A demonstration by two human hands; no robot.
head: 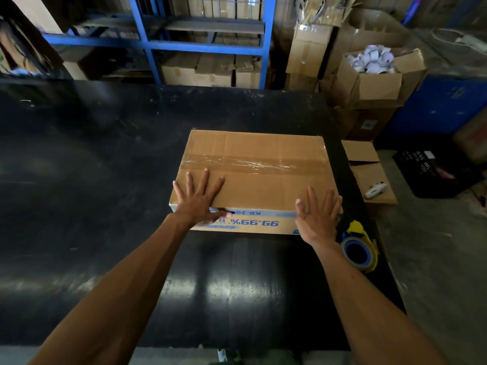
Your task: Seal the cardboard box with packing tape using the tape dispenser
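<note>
Cardboard box [253, 177] on black table [79, 180], both hands splayed flat, gripping nothing.

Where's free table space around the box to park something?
Widest bare patch: black table left of the cardboard box, out to the left edge. Also free: the strip behind the box and the near area between the forearms. Crowded on the right: tape dispenser sits by the right hand near the table's edge.

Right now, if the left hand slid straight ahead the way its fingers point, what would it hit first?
Most likely the strip of packing tape across the cardboard box. The left hand lies flat on the lid, fingers aimed at the tape, with only bare cardboard between.
</note>
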